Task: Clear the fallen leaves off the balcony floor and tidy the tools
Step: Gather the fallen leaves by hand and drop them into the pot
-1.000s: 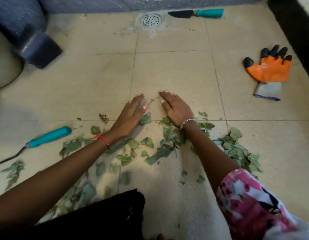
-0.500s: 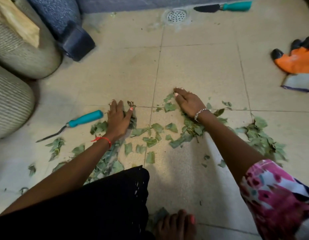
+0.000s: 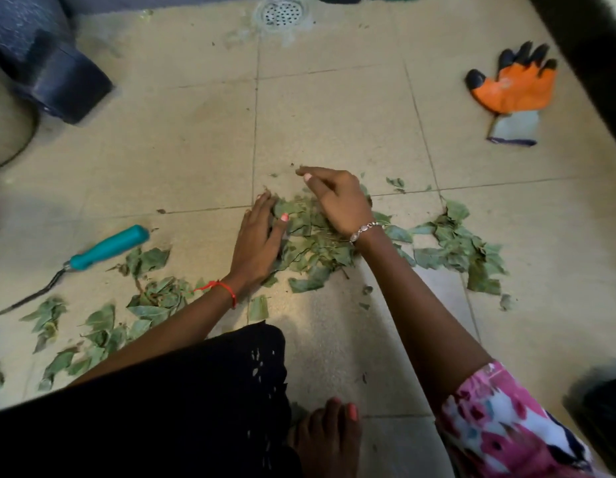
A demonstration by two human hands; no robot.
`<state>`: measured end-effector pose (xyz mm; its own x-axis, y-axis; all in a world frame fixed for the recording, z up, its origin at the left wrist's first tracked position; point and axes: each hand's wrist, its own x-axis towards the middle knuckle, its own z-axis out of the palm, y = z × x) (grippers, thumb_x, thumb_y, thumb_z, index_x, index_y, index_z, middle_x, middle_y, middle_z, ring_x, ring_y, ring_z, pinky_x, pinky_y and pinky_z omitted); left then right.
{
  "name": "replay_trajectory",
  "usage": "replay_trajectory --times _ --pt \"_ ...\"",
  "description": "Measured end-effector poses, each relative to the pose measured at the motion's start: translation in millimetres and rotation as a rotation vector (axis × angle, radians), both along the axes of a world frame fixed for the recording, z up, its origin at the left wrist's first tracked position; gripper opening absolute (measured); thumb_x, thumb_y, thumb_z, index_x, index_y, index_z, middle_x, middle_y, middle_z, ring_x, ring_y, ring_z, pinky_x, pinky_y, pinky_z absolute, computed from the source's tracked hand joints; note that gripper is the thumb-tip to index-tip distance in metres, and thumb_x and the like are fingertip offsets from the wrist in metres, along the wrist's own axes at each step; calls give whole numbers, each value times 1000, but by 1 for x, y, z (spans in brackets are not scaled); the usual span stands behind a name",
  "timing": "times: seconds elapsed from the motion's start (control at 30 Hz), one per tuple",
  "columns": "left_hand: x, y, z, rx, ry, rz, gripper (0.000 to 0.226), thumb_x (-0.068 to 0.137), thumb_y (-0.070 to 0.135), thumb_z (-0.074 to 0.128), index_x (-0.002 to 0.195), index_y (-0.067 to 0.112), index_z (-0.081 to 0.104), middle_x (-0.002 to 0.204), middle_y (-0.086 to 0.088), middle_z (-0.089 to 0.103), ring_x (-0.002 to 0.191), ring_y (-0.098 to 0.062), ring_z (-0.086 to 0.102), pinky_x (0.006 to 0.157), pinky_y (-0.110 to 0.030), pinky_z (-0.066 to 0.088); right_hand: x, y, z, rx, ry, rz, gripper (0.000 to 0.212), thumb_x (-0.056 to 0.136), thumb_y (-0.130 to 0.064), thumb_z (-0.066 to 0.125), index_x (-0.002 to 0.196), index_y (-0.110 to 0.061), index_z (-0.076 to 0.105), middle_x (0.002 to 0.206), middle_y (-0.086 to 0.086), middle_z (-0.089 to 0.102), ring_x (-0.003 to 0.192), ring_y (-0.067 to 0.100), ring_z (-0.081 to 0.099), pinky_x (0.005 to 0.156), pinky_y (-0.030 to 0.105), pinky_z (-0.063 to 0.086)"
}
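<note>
Both hands were down on the balcony floor [image 3: 334,108], either side of a central heap of leaves [image 3: 313,251]. The left hand [image 3: 256,239] lay flat, fingers [image 3: 265,208] straight and pressed against the heap's left edge, gripping nothing. The right hand [image 3: 337,201] arched over the heap's far side with its fingers [image 3: 311,172] bent; whether they held any leaf could not be determined.

Step in hand, as judged: raking leaves into one pile. Only a start had been made. Loose leaves [image 3: 154,298] lay well apart to the left and another cluster [image 3: 461,246] to the right.

Risks noted:
- Dry, light leaves could slip out past the hands or crumble into fragments that bare hands would gather poorly.
- The teal-handled tool [image 3: 108,248] lay just beside the left scatter, a hazard to a sweeping hand.
- The glove [image 3: 513,88] lay unused, so the hands were unprotected.
</note>
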<state>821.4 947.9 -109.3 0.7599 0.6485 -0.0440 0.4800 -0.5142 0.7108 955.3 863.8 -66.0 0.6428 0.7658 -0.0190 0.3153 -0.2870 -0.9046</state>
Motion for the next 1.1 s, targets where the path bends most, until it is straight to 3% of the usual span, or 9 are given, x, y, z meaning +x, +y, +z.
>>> replay_trajectory --times 0.17,0.27,0.47,0.63,0.73,0.83,0.93,1.03,1.1 --pt "20 -14 0 7 -17 -27 50 100 34 36 145 14 30 156 -1 20 143 -13 16 119 -34 11 9 -42 -11 -126 -208 -188 35 95 -29 47 121 -10 60 139 6 50 128 22 46 103 29 36" --pt "30 -24 1 -39 -45 -64 51 101 34 35 147 15 27 157 0 16 144 -10 12 119 -33 8 18 -80 -16 -148 -304 -514 53 90 -45 35 120 -9 59 132 13 54 118 28 53 100 44 43" --pt "46 -35 0 -30 -56 -105 52 99 36 39 146 14 28 157 -1 18 143 -13 14 119 -41 10 29 -156 -46 -547 -301 -886 72 85 -58 22 139 -12 38 152 14 24 143 26 15 117 41 9" --pt "54 -39 -2 -37 -64 -99 65 90 49 34 146 16 31 156 0 22 143 -13 18 118 -42 15 12 -126 -54 -459 -283 -712 72 89 -58 18 146 -14 25 154 8 22 143 21 18 119 38 11" --pt "53 -38 -4 -56 -84 -86 65 89 50 34 145 18 31 156 1 22 142 -12 19 118 -39 17 4 -98 -49 -214 -214 -507 64 90 -55 28 140 -16 37 146 5 39 134 20 37 108 46 35" --pt "51 -36 -5 -117 -136 -74 63 90 47 37 145 18 31 155 2 24 142 -11 20 118 -39 18 19 -89 -46 -65 -166 -595 58 89 -52 33 133 -16 47 149 2 35 136 19 34 108 48 35" --pt "50 -35 -6 -142 -154 -62 63 89 45 38 145 16 32 155 0 25 142 -12 21 118 -38 19 53 -87 -45 -234 -217 -671 64 90 -53 29 139 -14 39 153 6 25 142 21 22 115 46 21" --pt "51 -35 -7 -127 -159 -63 63 89 46 39 144 17 32 154 -1 26 142 -12 22 118 -39 20 73 -75 -49 -460 -312 -475 65 95 -54 25 147 -16 21 156 5 15 145 19 11 119 38 4" --pt "51 -35 -8 -112 -159 -72 65 88 50 37 145 18 32 154 -1 26 141 -12 22 118 -39 21 70 -65 -45 -432 -334 -350 66 93 -55 22 148 -17 22 155 4 21 144 20 16 118 37 7"
